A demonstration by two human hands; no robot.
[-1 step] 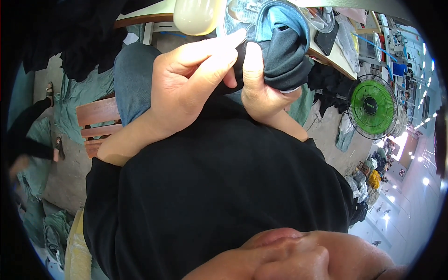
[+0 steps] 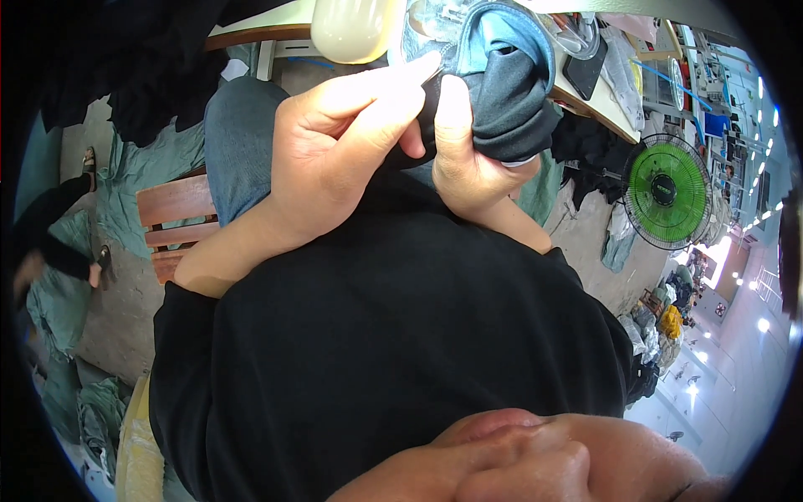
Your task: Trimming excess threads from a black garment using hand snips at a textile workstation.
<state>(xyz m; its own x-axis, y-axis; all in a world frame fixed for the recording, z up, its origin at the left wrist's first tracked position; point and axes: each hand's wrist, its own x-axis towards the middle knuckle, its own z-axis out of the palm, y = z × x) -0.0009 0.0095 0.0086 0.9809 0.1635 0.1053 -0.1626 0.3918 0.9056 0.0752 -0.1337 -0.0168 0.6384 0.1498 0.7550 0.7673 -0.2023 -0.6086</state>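
A bunched dark cloth garment (image 2: 514, 109) with a lighter blue band along its upper edge is up at the table's edge. My right hand (image 2: 477, 171) grips it from below, thumb pointing up along its left side. Close beside, my left hand (image 2: 343, 142) is closed in a pinch, thumb and forefinger pressed together near the cloth. A thin, small thing seems to poke from those fingertips, too small to make out. Part of the dark cloth hangs between the two hands.
Behind the hands stands a cream rounded machine part (image 2: 351, 29) on the table. A black phone (image 2: 584, 69) lies at the table's right edge. A green fan (image 2: 667, 191) stands to the right. Left are a wooden slatted seat (image 2: 177, 201), green sheets (image 2: 150, 180) and a person's legs (image 2: 58, 234).
My hands and the garment stay in place. At the far left the other person's lower leg and foot have shifted slightly left.
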